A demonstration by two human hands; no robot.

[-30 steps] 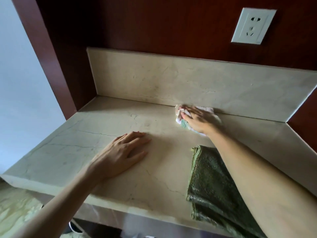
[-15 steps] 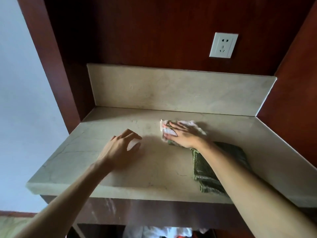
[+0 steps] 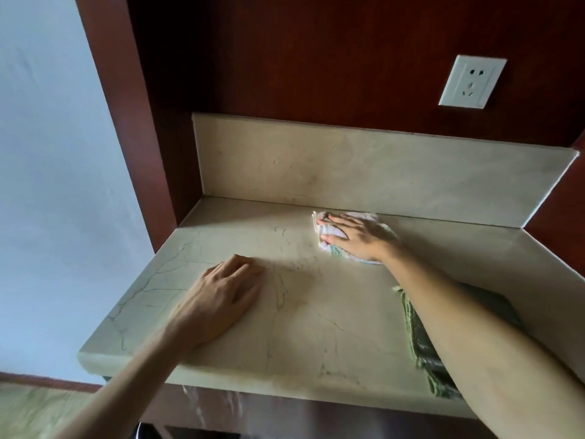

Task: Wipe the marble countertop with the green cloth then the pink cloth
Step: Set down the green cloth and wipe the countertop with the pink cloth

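A person's right hand [image 3: 356,237] presses flat on a crumpled pink cloth [image 3: 329,231] near the back of a cream marble counter [image 3: 316,327], the fingers [image 3: 335,220] spread wide over the fabric and pointing left, the cloth bunched beneath the palm and showing a pale green edge at its near side. The cloth lies just in front of the marble backsplash [image 3: 364,172], a little right of the counter's middle. The left hand [image 3: 221,299] rests palm down on the bare stone toward the front left, fingers held close together and slightly curled, holding nothing. A folded green cloth [image 3: 421,340] lies at the front right of the counter, largely hidden under the right forearm, its edge reaching the counter's front lip. Thin dark veins run through the marble near the left corner. Dark red wood panelling [image 3: 285,58] rises behind the backsplash and carries a white wall socket [image 3: 471,81] at upper right; a pale wall [image 3: 47,153] fills the left side.
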